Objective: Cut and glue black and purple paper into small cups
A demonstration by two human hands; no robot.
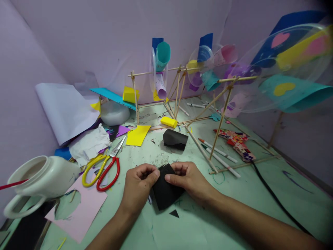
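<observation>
Between my two hands is a piece of black paper (166, 194), its top edge pinched near the middle of the table. My left hand (142, 185) grips its upper left corner with thumb and forefinger. On the upper right, my right hand (188, 180) presses it with the thumb on top. Just below lies a small black paper triangle (174, 213). Beyond my hands rests a curled black paper tube (175, 140). Scissors (105, 170) with one yellow and one red handle lie partly open to the left of my left hand.
Stick frames (221, 118) carrying clear discs with coloured paper cups stand behind and right. A glue gun (238, 142) with a black cord lies right, near several markers (221, 161). On the left are a white jug (56, 177), pink paper (85, 211) and crumpled scraps (90, 144).
</observation>
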